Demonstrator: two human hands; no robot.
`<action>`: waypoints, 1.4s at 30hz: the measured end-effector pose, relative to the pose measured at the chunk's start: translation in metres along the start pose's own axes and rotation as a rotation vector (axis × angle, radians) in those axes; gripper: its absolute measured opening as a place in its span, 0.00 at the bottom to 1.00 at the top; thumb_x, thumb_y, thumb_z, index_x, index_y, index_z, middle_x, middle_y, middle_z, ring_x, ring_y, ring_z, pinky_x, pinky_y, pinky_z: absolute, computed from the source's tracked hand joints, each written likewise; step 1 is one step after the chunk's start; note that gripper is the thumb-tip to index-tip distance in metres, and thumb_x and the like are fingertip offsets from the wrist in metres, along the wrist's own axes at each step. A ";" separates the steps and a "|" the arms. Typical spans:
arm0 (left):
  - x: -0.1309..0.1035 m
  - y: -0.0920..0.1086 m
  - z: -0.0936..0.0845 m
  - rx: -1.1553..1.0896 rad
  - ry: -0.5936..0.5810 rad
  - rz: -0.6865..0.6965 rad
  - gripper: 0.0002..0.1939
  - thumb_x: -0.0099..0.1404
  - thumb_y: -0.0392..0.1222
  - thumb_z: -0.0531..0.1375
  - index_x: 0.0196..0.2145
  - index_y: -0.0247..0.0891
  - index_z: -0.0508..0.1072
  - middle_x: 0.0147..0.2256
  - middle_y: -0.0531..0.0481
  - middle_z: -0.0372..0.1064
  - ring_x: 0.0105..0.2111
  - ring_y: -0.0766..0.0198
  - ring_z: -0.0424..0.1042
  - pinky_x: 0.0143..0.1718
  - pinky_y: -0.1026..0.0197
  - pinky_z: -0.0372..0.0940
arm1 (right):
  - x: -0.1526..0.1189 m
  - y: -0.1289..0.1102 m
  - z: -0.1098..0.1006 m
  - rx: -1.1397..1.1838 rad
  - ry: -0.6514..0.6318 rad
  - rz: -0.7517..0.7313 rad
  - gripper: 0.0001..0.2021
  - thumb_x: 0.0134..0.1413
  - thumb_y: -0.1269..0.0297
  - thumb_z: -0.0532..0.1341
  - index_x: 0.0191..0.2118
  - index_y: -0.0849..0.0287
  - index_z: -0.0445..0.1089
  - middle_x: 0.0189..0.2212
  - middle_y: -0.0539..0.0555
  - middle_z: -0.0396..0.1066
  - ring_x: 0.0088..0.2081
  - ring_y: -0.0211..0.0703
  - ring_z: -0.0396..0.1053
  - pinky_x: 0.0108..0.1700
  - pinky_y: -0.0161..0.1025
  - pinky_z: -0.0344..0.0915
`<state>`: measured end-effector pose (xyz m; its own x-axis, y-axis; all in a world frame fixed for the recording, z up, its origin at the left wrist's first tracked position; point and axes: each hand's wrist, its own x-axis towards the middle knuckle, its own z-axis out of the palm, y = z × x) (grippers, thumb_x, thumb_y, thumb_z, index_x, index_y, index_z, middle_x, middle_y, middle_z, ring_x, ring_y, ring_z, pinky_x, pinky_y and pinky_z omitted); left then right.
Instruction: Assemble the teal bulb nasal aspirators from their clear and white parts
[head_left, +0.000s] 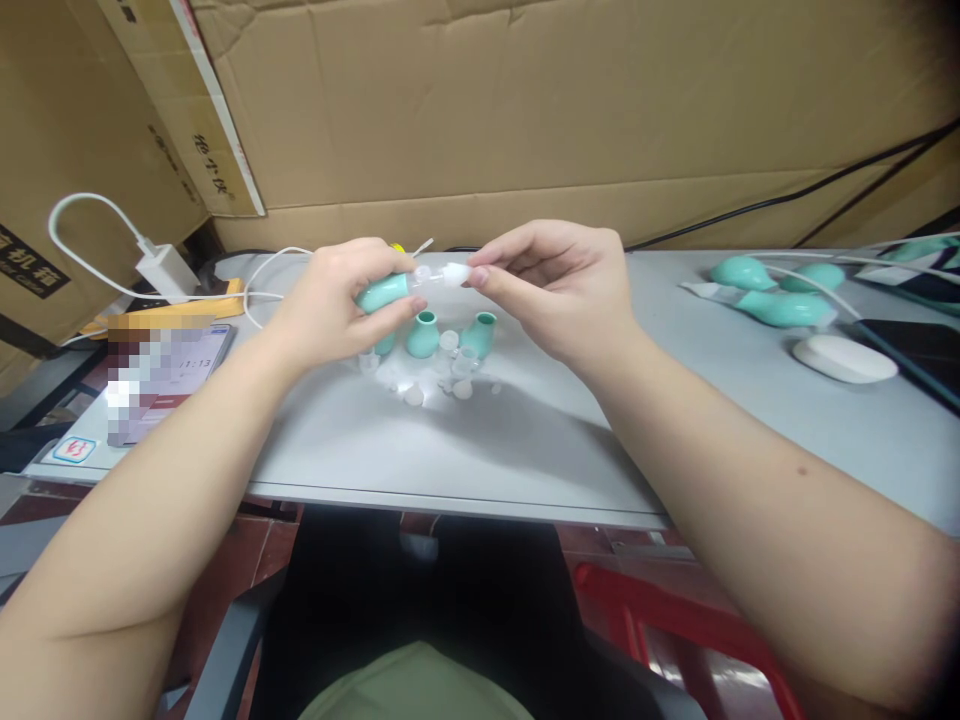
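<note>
My left hand (341, 300) is closed round a teal bulb (384, 293), which lies sideways with a clear connector (426, 280) at its right end. Thumb and forefinger of my right hand (559, 285) pinch a white tip (456, 274) that meets the connector. Below the hands, teal bulbs with open necks stand upright on the grey table, one (424, 337) in the middle and another (480, 338) to its right. A third is partly hidden under my left hand. Small clear and white parts (414, 392) lie in front of them.
A phone (176, 380) and a white charger (166, 272) are at the left. On the right lie several teal bulbs (787, 306), a white oval object (845, 358) and a dark device (919, 355). Cardboard (525, 110) rises behind the table (480, 470).
</note>
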<state>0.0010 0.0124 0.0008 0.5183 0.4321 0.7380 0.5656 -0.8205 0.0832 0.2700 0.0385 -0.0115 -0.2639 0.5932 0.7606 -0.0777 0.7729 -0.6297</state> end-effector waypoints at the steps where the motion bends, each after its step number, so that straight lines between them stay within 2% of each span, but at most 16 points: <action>1: 0.000 0.000 0.000 0.002 -0.002 -0.002 0.12 0.78 0.52 0.67 0.48 0.42 0.85 0.36 0.50 0.80 0.34 0.61 0.77 0.39 0.56 0.72 | 0.000 0.000 0.000 -0.018 -0.001 -0.015 0.17 0.58 0.42 0.85 0.38 0.49 0.89 0.38 0.52 0.88 0.39 0.49 0.85 0.43 0.48 0.86; 4: 0.001 0.000 0.000 -0.011 0.000 0.005 0.12 0.77 0.51 0.67 0.48 0.42 0.86 0.35 0.51 0.80 0.33 0.61 0.76 0.38 0.57 0.71 | -0.002 0.002 -0.003 -0.084 -0.019 -0.073 0.15 0.62 0.44 0.83 0.41 0.48 0.90 0.40 0.53 0.88 0.40 0.49 0.85 0.45 0.49 0.86; 8: 0.001 0.002 0.000 -0.053 0.005 0.011 0.11 0.76 0.49 0.68 0.48 0.41 0.87 0.35 0.51 0.80 0.33 0.62 0.76 0.38 0.57 0.71 | -0.004 0.005 -0.007 -0.224 -0.098 -0.194 0.09 0.68 0.53 0.79 0.50 0.46 0.91 0.44 0.52 0.89 0.41 0.50 0.85 0.49 0.52 0.86; 13: -0.001 0.004 0.001 -0.062 -0.006 -0.005 0.13 0.77 0.51 0.68 0.50 0.43 0.88 0.36 0.50 0.81 0.33 0.62 0.76 0.39 0.57 0.72 | -0.004 0.009 -0.012 -0.394 -0.129 -0.294 0.10 0.72 0.60 0.73 0.53 0.46 0.91 0.44 0.52 0.90 0.42 0.50 0.86 0.51 0.52 0.84; 18: -0.001 0.004 0.002 -0.052 -0.026 -0.018 0.15 0.79 0.53 0.67 0.49 0.42 0.88 0.36 0.49 0.82 0.33 0.62 0.76 0.39 0.58 0.72 | -0.003 0.011 -0.014 -0.472 -0.178 -0.358 0.09 0.77 0.57 0.70 0.53 0.43 0.90 0.43 0.52 0.89 0.44 0.52 0.85 0.56 0.55 0.82; 25: -0.001 0.004 0.002 -0.045 -0.051 -0.031 0.16 0.79 0.55 0.64 0.48 0.42 0.87 0.35 0.48 0.81 0.34 0.60 0.77 0.41 0.56 0.72 | -0.003 0.007 -0.012 -0.505 -0.184 -0.350 0.13 0.80 0.48 0.67 0.51 0.43 0.89 0.42 0.54 0.88 0.43 0.55 0.83 0.54 0.57 0.81; 30: 0.000 0.005 0.002 -0.038 -0.081 -0.038 0.15 0.79 0.53 0.64 0.47 0.42 0.86 0.35 0.48 0.81 0.35 0.59 0.77 0.42 0.55 0.73 | -0.004 0.007 -0.011 -0.533 -0.180 -0.331 0.15 0.80 0.46 0.66 0.50 0.44 0.90 0.39 0.55 0.87 0.41 0.55 0.82 0.52 0.57 0.80; 37: -0.001 0.005 0.003 -0.040 -0.053 -0.015 0.14 0.78 0.51 0.65 0.48 0.42 0.87 0.37 0.48 0.82 0.36 0.58 0.78 0.41 0.56 0.71 | -0.003 0.007 -0.010 -0.483 -0.217 -0.353 0.11 0.80 0.53 0.67 0.51 0.46 0.89 0.41 0.53 0.88 0.42 0.52 0.82 0.53 0.55 0.79; 42: -0.001 0.008 0.003 -0.068 -0.069 -0.030 0.13 0.78 0.51 0.65 0.47 0.42 0.87 0.36 0.49 0.83 0.35 0.59 0.78 0.41 0.56 0.72 | 0.000 0.007 -0.017 -0.581 -0.267 -0.346 0.14 0.79 0.44 0.67 0.54 0.42 0.88 0.46 0.56 0.87 0.48 0.58 0.81 0.58 0.61 0.77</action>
<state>0.0065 0.0069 -0.0009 0.5465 0.4795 0.6865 0.5377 -0.8294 0.1513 0.2858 0.0484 -0.0130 -0.5483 0.2752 0.7897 0.3043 0.9452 -0.1182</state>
